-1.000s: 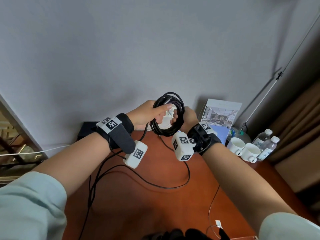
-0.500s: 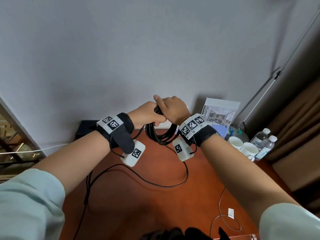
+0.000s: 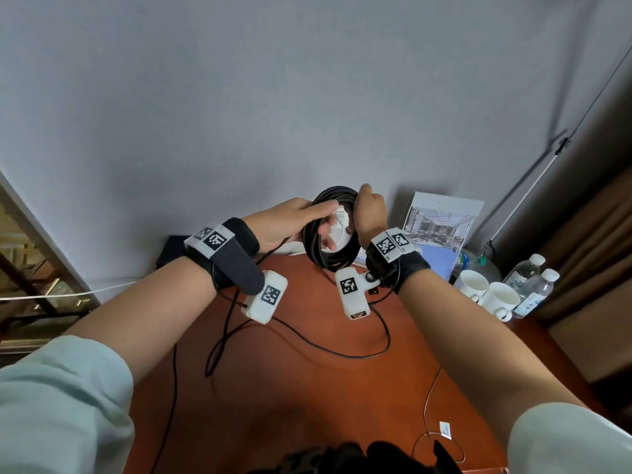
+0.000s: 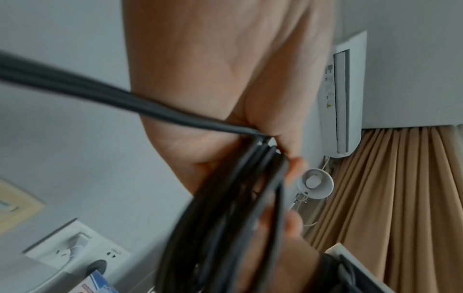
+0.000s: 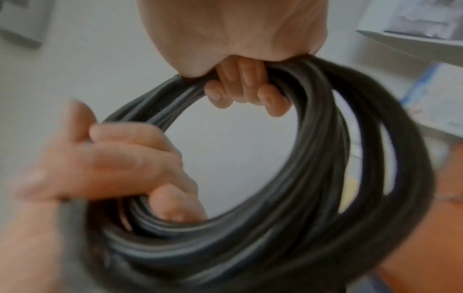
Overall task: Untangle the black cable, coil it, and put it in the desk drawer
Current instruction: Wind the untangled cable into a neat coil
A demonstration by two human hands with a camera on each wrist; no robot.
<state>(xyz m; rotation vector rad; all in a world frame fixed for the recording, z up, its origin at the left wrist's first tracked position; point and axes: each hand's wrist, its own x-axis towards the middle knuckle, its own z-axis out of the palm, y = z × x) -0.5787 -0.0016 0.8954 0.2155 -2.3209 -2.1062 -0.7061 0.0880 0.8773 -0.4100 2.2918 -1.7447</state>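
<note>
The black cable (image 3: 330,258) is wound into a round coil of several loops, held upright in the air above the reddish-brown desk (image 3: 307,398). My left hand (image 3: 290,224) grips the coil's left side, its fingers through the ring. My right hand (image 3: 367,213) grips the upper right of the coil, fingers (image 5: 246,87) curled round the bundle (image 5: 338,178). In the left wrist view the cable strands (image 4: 225,208) run through my left palm (image 4: 220,99). A loose tail of the cable (image 3: 342,352) trails from the coil down across the desk. No drawer is in view.
Two white cups (image 3: 485,292) and two water bottles (image 3: 533,285) stand at the desk's right rear, beside a leaning brochure (image 3: 441,227). A thin white wire with a tag (image 3: 441,429) lies near the front right. A wall socket (image 4: 75,247) sits behind the desk.
My right hand has swung from over the coil's front to its upper right, laying another loop on. The coil has turned to face me again, and the loose tail has shortened.
</note>
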